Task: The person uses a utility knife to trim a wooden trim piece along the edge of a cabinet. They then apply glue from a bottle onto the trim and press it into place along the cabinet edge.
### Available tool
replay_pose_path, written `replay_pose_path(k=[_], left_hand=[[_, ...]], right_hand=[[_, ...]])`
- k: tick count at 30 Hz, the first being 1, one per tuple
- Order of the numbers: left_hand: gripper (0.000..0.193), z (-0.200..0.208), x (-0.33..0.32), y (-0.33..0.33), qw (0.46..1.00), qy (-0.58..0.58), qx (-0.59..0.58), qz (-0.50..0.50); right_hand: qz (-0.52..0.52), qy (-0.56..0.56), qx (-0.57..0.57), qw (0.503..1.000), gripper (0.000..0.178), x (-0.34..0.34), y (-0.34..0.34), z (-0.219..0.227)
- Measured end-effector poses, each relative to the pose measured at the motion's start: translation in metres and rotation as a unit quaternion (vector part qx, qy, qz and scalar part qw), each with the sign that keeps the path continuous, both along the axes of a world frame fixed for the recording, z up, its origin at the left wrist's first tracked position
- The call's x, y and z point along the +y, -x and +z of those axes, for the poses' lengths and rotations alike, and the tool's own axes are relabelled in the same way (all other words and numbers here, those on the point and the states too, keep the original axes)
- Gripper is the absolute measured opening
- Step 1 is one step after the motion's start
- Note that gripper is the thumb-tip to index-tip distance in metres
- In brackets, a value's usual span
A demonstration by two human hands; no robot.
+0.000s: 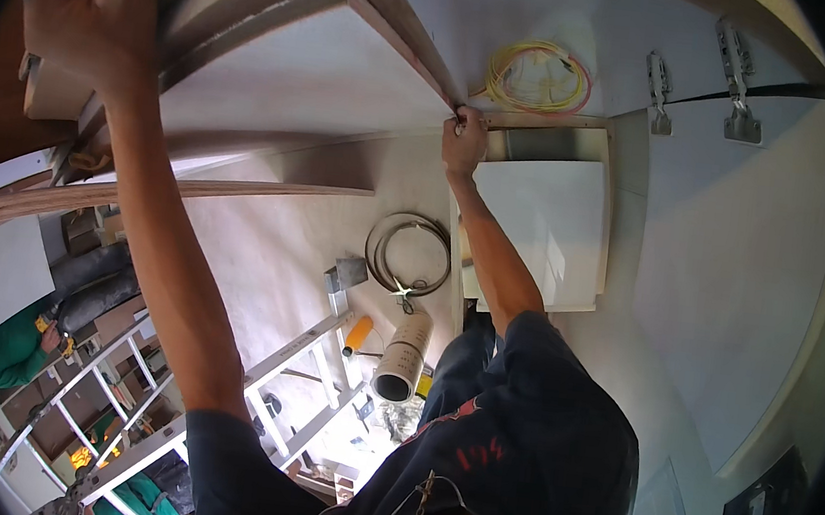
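One white panel (301,75) lies overhead, its long axis running from upper left to centre. The left hand (87,7) grips its left end, fingers closed; the right hand (463,142) pinches its right corner, beside one yellow cable coil (537,75).

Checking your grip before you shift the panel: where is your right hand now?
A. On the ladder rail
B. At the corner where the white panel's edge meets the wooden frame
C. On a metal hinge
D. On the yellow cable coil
B: the right hand pinches the corner of the white panel at the wooden frame, below the yellow cable coil.
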State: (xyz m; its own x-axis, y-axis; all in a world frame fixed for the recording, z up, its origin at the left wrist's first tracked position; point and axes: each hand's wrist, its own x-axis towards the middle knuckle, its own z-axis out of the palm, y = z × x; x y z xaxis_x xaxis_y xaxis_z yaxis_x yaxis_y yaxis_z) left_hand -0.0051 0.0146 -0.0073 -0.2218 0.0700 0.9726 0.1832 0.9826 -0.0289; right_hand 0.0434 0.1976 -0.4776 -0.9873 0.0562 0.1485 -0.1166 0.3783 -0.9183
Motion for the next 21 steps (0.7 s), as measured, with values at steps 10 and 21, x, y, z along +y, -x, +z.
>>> replay_pose_path(k=[10, 21], left_hand=[[0.027, 0.005, -0.006, -0.001, 0.999, -0.033, -0.009, -0.028], [0.023, -0.003, -0.001, -0.008, 1.0, -0.018, -0.025, 0.002]], right_hand=[[0.01, 0.035, 0.023, 0.999, 0.021, -0.011, -0.002, 0.039], [0.014, 0.021, 0.012, 1.0, 0.02, -0.001, -0.007, 0.042]])
